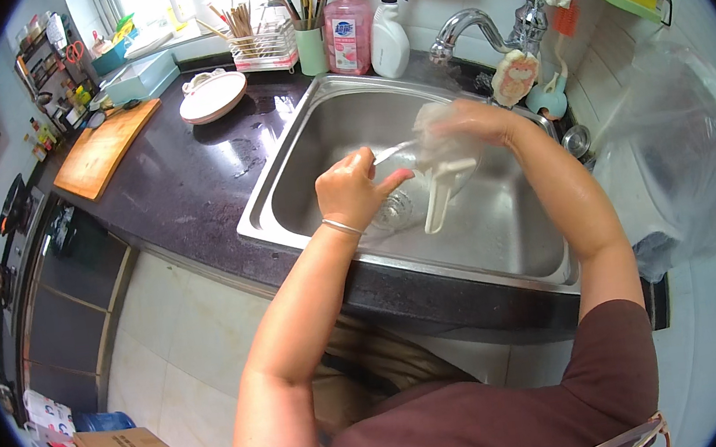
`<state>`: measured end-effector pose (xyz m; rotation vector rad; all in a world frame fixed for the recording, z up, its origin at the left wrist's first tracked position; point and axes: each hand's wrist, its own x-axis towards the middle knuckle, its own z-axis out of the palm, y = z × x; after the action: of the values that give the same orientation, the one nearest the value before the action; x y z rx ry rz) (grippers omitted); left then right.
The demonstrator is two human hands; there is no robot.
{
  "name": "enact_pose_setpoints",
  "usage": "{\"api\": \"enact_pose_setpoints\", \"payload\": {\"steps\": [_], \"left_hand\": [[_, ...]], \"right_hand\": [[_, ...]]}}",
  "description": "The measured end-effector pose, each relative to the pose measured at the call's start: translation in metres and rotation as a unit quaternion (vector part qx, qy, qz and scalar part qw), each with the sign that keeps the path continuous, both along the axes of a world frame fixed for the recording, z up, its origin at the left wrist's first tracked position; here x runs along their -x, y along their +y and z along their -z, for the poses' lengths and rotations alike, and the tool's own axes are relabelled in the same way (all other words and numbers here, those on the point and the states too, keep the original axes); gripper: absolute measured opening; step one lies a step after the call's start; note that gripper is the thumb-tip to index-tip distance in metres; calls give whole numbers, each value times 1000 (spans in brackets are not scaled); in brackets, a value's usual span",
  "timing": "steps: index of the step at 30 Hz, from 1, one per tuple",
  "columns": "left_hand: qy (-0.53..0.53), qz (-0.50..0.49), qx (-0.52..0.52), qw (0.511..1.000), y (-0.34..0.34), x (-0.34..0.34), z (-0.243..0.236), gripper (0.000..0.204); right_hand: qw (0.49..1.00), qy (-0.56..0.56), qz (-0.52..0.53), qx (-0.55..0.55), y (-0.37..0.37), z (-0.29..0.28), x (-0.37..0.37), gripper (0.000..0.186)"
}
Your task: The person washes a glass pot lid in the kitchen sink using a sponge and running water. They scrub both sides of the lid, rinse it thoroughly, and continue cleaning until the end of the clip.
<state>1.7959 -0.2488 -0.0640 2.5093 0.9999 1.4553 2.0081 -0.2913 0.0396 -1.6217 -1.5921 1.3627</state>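
My left hand (347, 191) is closed over the near-left part of the sink, thumb stuck out, gripping the thin white handle (394, 151) of a utensil. The utensil's far end runs into a blur under my right hand (483, 121). My right hand is bent down over the basin, its fingers smeared by motion around a pale, whitish cloth (434, 118). Below them a cream-white, long-handled item (438, 201) lies or hangs in the steel sink (502, 247); its upper end is blurred. The drain (394, 210) shows beside it.
A chrome faucet (477, 24) arches over the back of the sink. Behind stand a pink pump bottle (348, 30), a white spray bottle (390, 39) and a green utensil cup (312, 50). Left are a plate (214, 97) and a wooden board (107, 150). A clear plastic bag (677, 152) hangs right.
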Motion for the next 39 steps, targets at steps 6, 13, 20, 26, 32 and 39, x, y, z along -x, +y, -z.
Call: {"api": "enact_pose_setpoints", "payload": {"steps": [6,13,20,26,32,39], "left_hand": [[24,45,-43,998,-6,-3,3,25],[0,21,-63,998,4,-3,4,52],[6,14,-64,998,5,-2,5,57],[-78,-64,57,993,18,12,-3,57],[-86,-86,199,972,34,16,2,64],[-65,-81,163,981,30,20,3,59]], "right_hand": [[988,-36,-150,31,17,31,33,29],[993,-22,-105,57,25,49,-30,33],[992,-93,-89,4,19,41,3,37],[978,5,-62,-198,36,45,-21,26],[969,-39,50,-240,20,56,-29,26],[929,-241,-83,-269,47,29,32,27]]}}
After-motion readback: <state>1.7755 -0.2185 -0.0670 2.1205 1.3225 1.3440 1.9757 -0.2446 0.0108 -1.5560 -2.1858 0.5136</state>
